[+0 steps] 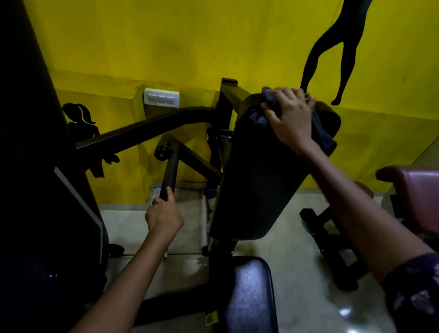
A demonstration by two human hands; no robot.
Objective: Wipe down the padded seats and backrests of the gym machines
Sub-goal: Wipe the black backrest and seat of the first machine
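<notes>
A black padded backrest [259,179] stands tilted in the middle of the view, above a dark padded seat [249,296] with wet spots on it. My right hand [290,118] grips a dark blue cloth [322,134] against the backrest's top edge; part of the cloth hangs down the right side. My left hand [162,216] is curled round the lower end of a black handle bar [169,172] of the machine, left of the backrest.
A yellow wall [183,42] with black silhouette stickers and a white switch plate [161,98] is close behind. A dark machine housing [33,199] fills the left. A maroon padded bench [423,195] stands at the right over a pale tiled floor [307,301].
</notes>
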